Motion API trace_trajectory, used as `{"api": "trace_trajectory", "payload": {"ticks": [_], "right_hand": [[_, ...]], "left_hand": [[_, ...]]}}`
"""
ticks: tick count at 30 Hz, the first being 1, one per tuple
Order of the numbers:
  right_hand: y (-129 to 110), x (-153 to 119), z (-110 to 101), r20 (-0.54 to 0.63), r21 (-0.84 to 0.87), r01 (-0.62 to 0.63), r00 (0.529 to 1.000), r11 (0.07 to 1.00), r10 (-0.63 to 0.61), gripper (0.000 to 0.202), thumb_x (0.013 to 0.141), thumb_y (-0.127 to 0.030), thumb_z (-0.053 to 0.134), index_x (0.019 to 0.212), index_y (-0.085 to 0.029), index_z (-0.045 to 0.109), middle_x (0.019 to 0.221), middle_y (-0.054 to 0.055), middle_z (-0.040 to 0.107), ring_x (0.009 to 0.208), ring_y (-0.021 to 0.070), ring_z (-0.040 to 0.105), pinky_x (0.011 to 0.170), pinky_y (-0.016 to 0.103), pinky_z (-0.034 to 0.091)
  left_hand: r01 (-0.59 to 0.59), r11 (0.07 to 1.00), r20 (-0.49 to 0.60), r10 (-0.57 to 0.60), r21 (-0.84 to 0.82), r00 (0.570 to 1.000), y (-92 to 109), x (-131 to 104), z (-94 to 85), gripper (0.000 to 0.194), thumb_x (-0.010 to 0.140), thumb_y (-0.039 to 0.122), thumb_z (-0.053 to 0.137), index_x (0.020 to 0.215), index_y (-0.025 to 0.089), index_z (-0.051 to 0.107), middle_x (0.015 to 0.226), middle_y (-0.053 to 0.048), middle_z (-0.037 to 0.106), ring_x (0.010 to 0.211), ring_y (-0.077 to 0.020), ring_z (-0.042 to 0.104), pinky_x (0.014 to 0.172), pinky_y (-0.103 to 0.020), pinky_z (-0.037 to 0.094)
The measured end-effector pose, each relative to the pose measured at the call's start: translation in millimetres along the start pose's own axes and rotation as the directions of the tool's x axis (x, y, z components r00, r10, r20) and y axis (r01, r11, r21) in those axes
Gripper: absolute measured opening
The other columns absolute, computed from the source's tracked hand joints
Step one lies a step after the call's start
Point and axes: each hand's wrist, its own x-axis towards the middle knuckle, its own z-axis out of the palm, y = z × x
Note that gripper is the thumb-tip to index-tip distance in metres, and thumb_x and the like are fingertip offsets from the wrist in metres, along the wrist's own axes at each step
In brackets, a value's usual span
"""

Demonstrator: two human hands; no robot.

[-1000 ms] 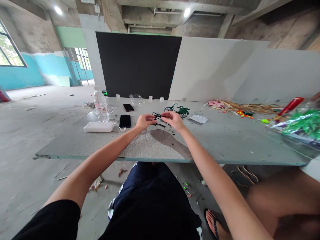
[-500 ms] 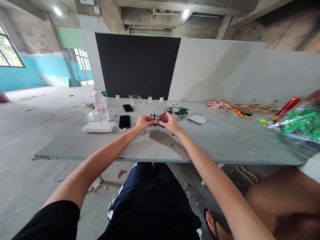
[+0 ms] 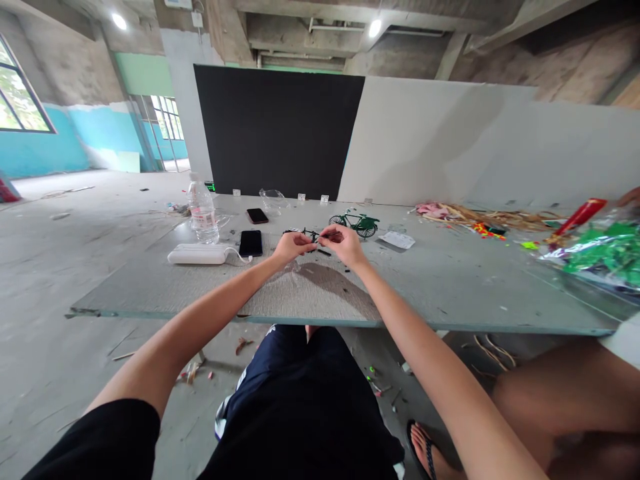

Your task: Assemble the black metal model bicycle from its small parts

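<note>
Black frame parts are hanging between the person's two hands, on the near side of the green model bicycle and a little to its left. The left hand is pinching them from the bicycle's left, with thumb and fingertips nearly together. The right hand, just in front of the bicycle, is keeping its thumb and fingers drawn in around the parts' other end; fingers are hiding the join, so I cannot tell whether one piece or two are being held. On the near side of the bicycle, a loose black strip is lying on the table, below the hands. To the bicycle's right, a slip of white paper is resting close by, while a green plastic-wrapped bundle is lying well apart. Left of the bicycle, two phones are lying flat, and farther left a clear bottle is standing upright behind a white device, whose cable is reaching toward the nearer phone.
</note>
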Motion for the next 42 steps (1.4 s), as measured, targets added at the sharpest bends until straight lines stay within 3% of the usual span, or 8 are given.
{"api": "trace_trajectory", "payload": {"ticks": [4, 7, 11, 17, 24, 29, 37, 42], "right_hand": [[-3, -2, 5, 0.024, -0.033, 0.029, 0.999, 0.999, -0.028, 0.032, 0.078, -0.052, 0.074, 0.086, -0.022, 0.069, 0.086, 0.005, 0.072, 0.079, 0.0213, 0.068, 0.077, 0.036, 0.056], [-9, -4, 9, 0.059, -0.08, 0.035, 0.998, 0.996, -0.031, 0.03, 0.085, -0.052, 0.067, 0.092, -0.023, 0.067, 0.092, 0.006, 0.072, 0.082, 0.0214, 0.068, 0.078, 0.034, 0.056], [-14, -5, 15, 0.118, -0.142, 0.037, 0.993, 0.989, -0.021, 0.038, 0.093, -0.059, 0.052, 0.094, -0.023, 0.064, 0.091, 0.007, 0.071, 0.08, 0.021, 0.066, 0.074, 0.032, 0.053], [-9, -3, 18, 0.096, -0.081, -0.034, 0.995, 0.996, 0.041, 0.048, 0.086, -0.07, 0.058, 0.091, -0.023, 0.065, 0.085, 0.008, 0.071, 0.077, 0.023, 0.066, 0.073, 0.036, 0.055], [-3, 0, 12, 0.09, 0.141, -0.087, 0.993, 0.986, 0.075, 0.047, 0.07, -0.061, 0.08, 0.09, -0.021, 0.068, 0.093, 0.008, 0.074, 0.088, 0.0231, 0.069, 0.086, 0.039, 0.057], [-6, -1, 10, 0.051, 0.202, -0.127, 0.992, 0.971, 0.119, 0.046, 0.068, -0.059, 0.082, 0.089, -0.021, 0.066, 0.093, 0.007, 0.073, 0.086, 0.022, 0.068, 0.082, 0.037, 0.058], [-3, 1, 10, 0.053, 0.26, -0.149, 0.989, 0.954, 0.14, 0.052, 0.062, -0.056, 0.087, 0.093, -0.022, 0.062, 0.089, 0.005, 0.071, 0.088, 0.0216, 0.069, 0.085, 0.037, 0.058], [-4, 0, 10, 0.052, 0.321, -0.177, 0.984, 0.93, 0.17, 0.052, 0.061, -0.055, 0.088, 0.093, -0.023, 0.061, 0.086, 0.003, 0.069, 0.087, 0.0214, 0.069, 0.084, 0.039, 0.06]], "left_hand": [[0.004, 1.0, 0.003, -0.004, -0.024, 1.0, 0, -2, 1.8, 0.042, 0.061, 0.033, 0.092, 0.077, 0.014, 0.058, 0.065, 0.0, 0.065, 0.058, -0.0092, 0.058, 0.056, -0.023, 0.044], [0.023, 0.997, -0.016, -0.025, -0.076, 1.0, -2, -4, 2.2, 0.055, 0.06, 0.029, 0.093, 0.098, 0.015, 0.056, 0.069, 0.0, 0.067, 0.063, -0.0108, 0.062, 0.06, -0.024, 0.047], [-0.011, 0.995, 0.054, 0.016, -0.102, 0.998, -3, -4, 1.9, 0.065, 0.062, 0.03, 0.092, 0.116, 0.016, 0.058, 0.067, 0.002, 0.066, 0.063, -0.0122, 0.063, 0.062, -0.025, 0.049], [-0.073, 0.993, 0.08, 0.08, -0.091, 0.994, -3, -2, 1.7, 0.05, 0.063, 0.034, 0.09, 0.1, 0.011, 0.066, 0.072, -0.003, 0.069, 0.066, -0.0137, 0.065, 0.063, -0.026, 0.052], [-0.001, 0.986, 0.078, 0.015, -0.166, 0.997, -5, 1, 1.8, 0.054, 0.056, 0.027, 0.094, 0.098, 0.012, 0.064, 0.077, -0.005, 0.072, 0.073, -0.0176, 0.07, 0.067, -0.032, 0.056], [0.019, 0.983, 0.105, 0.0, -0.184, 0.994, -6, 3, 1.7, 0.047, 0.057, 0.019, 0.092, 0.095, 0.013, 0.063, 0.074, -0.004, 0.073, 0.073, -0.0169, 0.07, 0.074, -0.034, 0.056], [-0.075, 0.996, 0.091, 0.07, 0.047, 0.993, -2, 2, -3.6, 0.032, 0.061, 0.016, 0.086, 0.084, 0.014, 0.063, 0.066, -0.003, 0.071, 0.072, -0.0213, 0.072, 0.074, -0.035, 0.055], [-0.118, 0.993, 0.127, 0.113, 0.031, 0.985, -1, 0, -5.2, 0.025, 0.068, 0.019, 0.08, 0.086, 0.014, 0.063, 0.072, -0.006, 0.074, 0.076, -0.0223, 0.074, 0.076, -0.036, 0.056]]}}
